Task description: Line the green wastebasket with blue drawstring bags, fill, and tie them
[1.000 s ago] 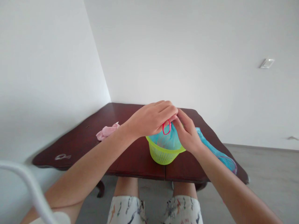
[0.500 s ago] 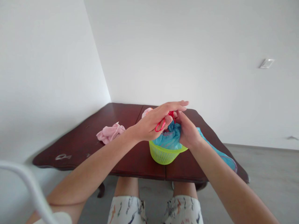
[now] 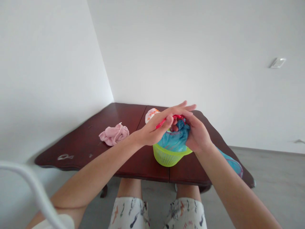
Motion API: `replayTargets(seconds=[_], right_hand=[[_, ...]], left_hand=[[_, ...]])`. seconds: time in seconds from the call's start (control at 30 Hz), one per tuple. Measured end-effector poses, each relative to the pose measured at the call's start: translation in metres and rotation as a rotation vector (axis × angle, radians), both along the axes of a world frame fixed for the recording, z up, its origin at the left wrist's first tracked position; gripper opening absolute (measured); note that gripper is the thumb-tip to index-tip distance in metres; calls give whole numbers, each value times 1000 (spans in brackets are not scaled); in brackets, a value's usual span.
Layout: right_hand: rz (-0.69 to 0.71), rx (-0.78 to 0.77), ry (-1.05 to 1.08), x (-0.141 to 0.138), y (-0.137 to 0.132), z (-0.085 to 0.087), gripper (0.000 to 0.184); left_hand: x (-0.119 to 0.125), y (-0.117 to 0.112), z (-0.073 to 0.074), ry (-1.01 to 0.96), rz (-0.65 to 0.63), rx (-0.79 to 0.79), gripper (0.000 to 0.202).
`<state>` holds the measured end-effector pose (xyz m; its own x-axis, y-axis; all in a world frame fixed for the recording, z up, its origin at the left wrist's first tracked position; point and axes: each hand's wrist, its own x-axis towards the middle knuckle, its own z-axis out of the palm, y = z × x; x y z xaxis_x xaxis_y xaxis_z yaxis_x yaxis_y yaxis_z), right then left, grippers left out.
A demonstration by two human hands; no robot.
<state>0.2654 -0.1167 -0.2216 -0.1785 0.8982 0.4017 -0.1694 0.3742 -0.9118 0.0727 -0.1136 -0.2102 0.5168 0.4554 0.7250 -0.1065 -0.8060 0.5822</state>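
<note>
A yellow-green plastic basket (image 3: 166, 156) stands near the front edge of the table, with sheer blue mesh cloth (image 3: 172, 141) bunched up out of it. My right hand (image 3: 197, 132) is curled round the gathered top of the cloth. Over it reaches my left hand (image 3: 159, 125), its thumb against a red ribbon-like loop (image 3: 162, 123) and its other fingers stretched toward the right hand. The red strand runs between both hands at the gather. My palms and fingers partly hide where it meets the cloth.
A crumpled pink cloth (image 3: 114, 134) lies on the dark red wooden table (image 3: 140, 163) at left. Behind my left hand is a white and orange item (image 3: 151, 114). More blue mesh with a purple edge (image 3: 232, 163) lies at right. White walls (image 3: 178, 57) stand behind.
The red loop has drawn out flatter and longer under my left thumb. Both hands have shifted slightly right, and the left fingers now lie across the right fingertips.
</note>
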Motion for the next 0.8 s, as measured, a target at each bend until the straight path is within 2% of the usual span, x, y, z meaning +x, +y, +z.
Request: replayTargets(seconds=[0.1,0.17,0.33,0.43,0.53,0.67,0.8], right_hand=[[19,-99,213,6,8,-1,47],[-19,-109,296,15,16,-3,47],[-10,-191,337,54,29,-16,45],[24,-259,314,76,28,-26,51],[58,-328,272,88,25,-37,57],[30,-366,248,95,28,-49,59],[-33,-337,255,100,29,-58,59]], left_hand=[[-1,1,-7,-54,26,-40,64],[-6,2,-11,-66,48,-93,65],[-29,12,-21,-167,215,-158,65],[-44,16,-31,-187,261,-175,62],[-56,13,-45,-118,293,-214,59],[-71,7,-66,5,433,-202,61],[-86,-1,-77,205,556,14,50]])
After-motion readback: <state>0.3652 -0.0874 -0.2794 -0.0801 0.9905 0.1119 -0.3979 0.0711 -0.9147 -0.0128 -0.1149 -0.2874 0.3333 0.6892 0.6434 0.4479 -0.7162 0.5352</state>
